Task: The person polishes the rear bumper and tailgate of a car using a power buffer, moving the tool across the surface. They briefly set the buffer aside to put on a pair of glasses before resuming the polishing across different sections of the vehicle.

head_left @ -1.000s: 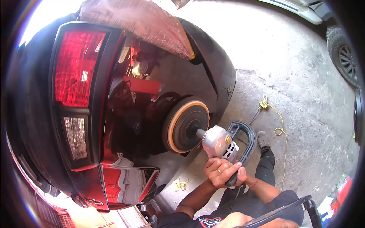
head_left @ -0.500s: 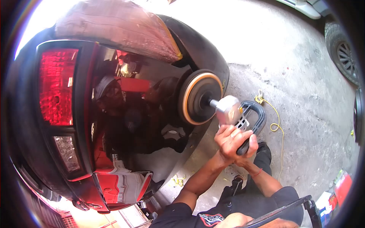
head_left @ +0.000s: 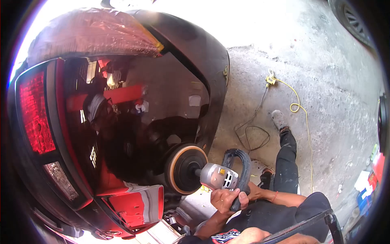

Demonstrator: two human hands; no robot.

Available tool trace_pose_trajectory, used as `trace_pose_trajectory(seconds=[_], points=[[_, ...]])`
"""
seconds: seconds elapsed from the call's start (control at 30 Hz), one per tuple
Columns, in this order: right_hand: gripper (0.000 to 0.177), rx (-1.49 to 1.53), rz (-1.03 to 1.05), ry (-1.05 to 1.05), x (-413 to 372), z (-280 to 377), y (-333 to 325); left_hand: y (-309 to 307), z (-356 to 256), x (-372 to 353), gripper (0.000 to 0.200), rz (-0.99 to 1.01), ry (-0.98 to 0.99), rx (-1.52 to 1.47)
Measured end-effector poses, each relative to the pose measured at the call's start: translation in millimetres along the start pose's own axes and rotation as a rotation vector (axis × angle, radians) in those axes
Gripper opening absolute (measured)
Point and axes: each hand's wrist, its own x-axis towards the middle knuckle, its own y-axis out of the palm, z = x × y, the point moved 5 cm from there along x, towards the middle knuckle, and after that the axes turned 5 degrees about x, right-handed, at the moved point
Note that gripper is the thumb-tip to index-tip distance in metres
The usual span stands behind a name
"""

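A polisher (head_left: pixel 217 175) with a round, orange-rimmed pad (head_left: pixel 187 169) is held beside a glossy dark car panel (head_left: pixel 162 95). The pad's edge meets the lower right of the panel; whether its face presses on the paint cannot be made out. My left hand (head_left: pixel 225 200) is closed round the lower end of the black loop handle (head_left: pixel 245 173). Behind that handle, my right hand (head_left: pixel 255 192), with a red string on its wrist, grips the polisher's rear; its fingers are largely hidden.
Red tail light (head_left: pixel 36 114) at the left; plastic film (head_left: pixel 93 34) over the car's upper part. A yellow cord (head_left: pixel 298 99) and dark cable (head_left: pixel 248 124) lie on the concrete floor near my shoe (head_left: pixel 278 118). A wheel (head_left: pixel 354 21) stands top right, colourful items (head_left: pixel 367 183) lower right.
The polisher and both hands have moved down and left in view, to the panel's lower part. The view has shifted, showing more floor, the dark cable and my leg.
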Motion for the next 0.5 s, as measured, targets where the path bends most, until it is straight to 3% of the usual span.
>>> trace_pose_trajectory(seconds=[0.13, 0.23, 0.4, 0.5], points=[[0.05, 0.03, -0.08, -0.033, 1.5, -0.7, -7.7, 20.1, 5.8, 3.4, 0.022, 0.022, -0.011, -0.063], [0.049, -0.051, -0.102, -0.092, 19.6, -9.0, -27.4, 36.2, 4.7, 33.2, 0.02, 0.023, 0.032, -0.055], [0.05, 0.068, -0.206, -0.141, 53.3, -46.1, -69.3, 60.4, 2.2, 80.5, 0.019, -0.006, 0.112, -0.133], [0.047, -0.056, -0.235, -0.227, 47.6, 78.5, -66.1, 73.1, 3.6, 104.9, 0.019, -0.006, 0.126, -0.142]])
